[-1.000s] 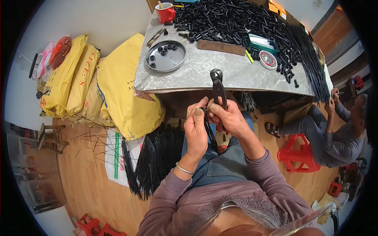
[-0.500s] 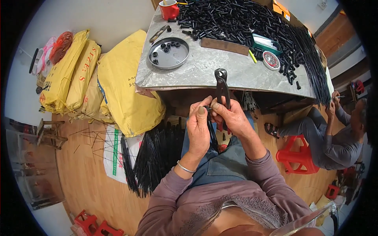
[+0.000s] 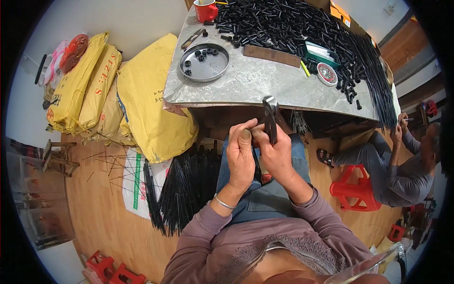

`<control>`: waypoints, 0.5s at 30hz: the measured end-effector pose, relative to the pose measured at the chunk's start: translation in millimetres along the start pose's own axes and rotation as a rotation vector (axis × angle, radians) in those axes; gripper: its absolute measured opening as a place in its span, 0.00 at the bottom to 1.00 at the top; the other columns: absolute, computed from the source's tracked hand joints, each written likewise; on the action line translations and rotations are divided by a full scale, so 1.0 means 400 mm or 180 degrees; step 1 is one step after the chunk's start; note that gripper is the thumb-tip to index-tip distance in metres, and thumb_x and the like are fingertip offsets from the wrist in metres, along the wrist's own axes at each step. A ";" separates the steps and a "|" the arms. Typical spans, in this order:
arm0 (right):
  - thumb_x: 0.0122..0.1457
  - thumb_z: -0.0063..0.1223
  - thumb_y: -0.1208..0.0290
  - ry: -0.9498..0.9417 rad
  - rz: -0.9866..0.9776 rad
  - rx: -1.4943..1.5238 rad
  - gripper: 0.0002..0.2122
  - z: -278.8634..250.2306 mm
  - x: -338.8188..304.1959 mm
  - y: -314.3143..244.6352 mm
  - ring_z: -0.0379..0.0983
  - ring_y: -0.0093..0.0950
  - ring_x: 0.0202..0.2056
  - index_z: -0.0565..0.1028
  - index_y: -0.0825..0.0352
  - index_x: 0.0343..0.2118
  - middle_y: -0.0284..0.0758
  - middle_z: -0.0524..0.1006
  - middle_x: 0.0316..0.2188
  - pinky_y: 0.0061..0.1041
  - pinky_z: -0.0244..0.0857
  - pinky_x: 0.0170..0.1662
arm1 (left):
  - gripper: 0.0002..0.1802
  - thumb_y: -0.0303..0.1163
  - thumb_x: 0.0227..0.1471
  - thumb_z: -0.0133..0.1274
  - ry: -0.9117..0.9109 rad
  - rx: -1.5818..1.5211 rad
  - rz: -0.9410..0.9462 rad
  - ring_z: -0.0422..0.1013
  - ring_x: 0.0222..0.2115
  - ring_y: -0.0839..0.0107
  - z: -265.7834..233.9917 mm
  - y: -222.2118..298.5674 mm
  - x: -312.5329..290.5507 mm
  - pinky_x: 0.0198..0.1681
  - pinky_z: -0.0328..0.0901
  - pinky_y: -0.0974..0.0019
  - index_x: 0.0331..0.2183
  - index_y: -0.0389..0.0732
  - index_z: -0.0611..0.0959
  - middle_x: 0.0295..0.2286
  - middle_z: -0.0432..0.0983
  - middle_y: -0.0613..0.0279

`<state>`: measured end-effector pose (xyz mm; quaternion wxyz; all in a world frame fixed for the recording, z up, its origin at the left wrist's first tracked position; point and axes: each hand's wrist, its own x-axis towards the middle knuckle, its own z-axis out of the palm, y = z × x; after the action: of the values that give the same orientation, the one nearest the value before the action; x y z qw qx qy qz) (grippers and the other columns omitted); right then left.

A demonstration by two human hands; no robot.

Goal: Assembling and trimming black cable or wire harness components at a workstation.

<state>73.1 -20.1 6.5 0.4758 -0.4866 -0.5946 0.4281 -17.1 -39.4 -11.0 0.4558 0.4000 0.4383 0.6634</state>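
In front of my lap both hands are held close together. My right hand (image 3: 278, 154) is closed round black pincers (image 3: 270, 118), whose metal head points up toward the table edge and is seen edge-on. My left hand (image 3: 241, 154) is closed, its thumb pressed to the fingers near the right fingertips. What it pinches is too hidden to make out. Thin black rods (image 3: 258, 170) show below, between the hands. A large bundle of black rods (image 3: 182, 189) stands by my left leg.
The grey table (image 3: 255, 85) holds a heap of black bolt-like parts (image 3: 269, 28), a round metal tray (image 3: 213, 71) with small black pieces, and a red mug (image 3: 205, 10). Yellow sacks (image 3: 156, 99) lean at left. A co-worker (image 3: 402, 170) sits at right near a red stool (image 3: 354, 189).
The pincers have turned from face-on to edge-on and dipped slightly, with my right hand rolling over. My left hand has barely moved.
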 end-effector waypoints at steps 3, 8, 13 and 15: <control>0.58 0.50 0.78 0.0175 -0.0201 -0.0142 0.06 0.005 -0.030 -0.016 0.70 0.22 0.26 0.74 0.73 0.36 0.37 0.75 0.24 0.22 0.66 0.30 | 0.24 0.46 0.64 0.38 0.0058 0.0125 0.0136 0.64 0.38 0.77 -0.006 -0.014 0.001 0.46 0.59 0.72 0.40 0.35 0.77 0.35 0.71 0.65; 0.59 0.49 0.78 -0.0355 0.0060 0.0042 0.07 -0.029 -0.031 -0.043 0.69 0.18 0.26 0.74 0.73 0.39 0.33 0.75 0.26 0.20 0.65 0.30 | 0.27 0.50 0.64 0.34 -0.0015 -0.0049 -0.0282 0.63 0.30 0.81 -0.015 0.005 0.010 0.35 0.59 0.76 0.37 0.36 0.77 0.29 0.71 0.68; 0.62 0.46 0.71 -0.1285 0.0809 0.0747 0.10 -0.105 -0.009 -0.090 0.68 0.16 0.20 0.72 0.72 0.42 0.30 0.75 0.25 0.17 0.63 0.21 | 0.33 0.52 0.64 0.30 0.0024 -0.0194 -0.0556 0.59 0.17 0.81 -0.013 -0.003 0.040 0.21 0.54 0.76 0.29 0.35 0.79 0.16 0.66 0.69; 0.63 0.42 0.74 -0.1523 0.1330 0.0652 0.14 -0.154 -0.003 -0.152 0.68 0.19 0.19 0.68 0.73 0.50 0.32 0.74 0.24 0.17 0.62 0.20 | 0.34 0.53 0.64 0.30 0.0041 -0.0361 -0.0783 0.58 0.16 0.81 -0.026 0.001 0.040 0.19 0.53 0.75 0.28 0.34 0.79 0.15 0.65 0.69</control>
<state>123.3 -28.2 76.5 0.2710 -0.4333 -0.5308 0.6761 -30.9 -26.6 -11.6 0.5528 0.3125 0.4487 0.6288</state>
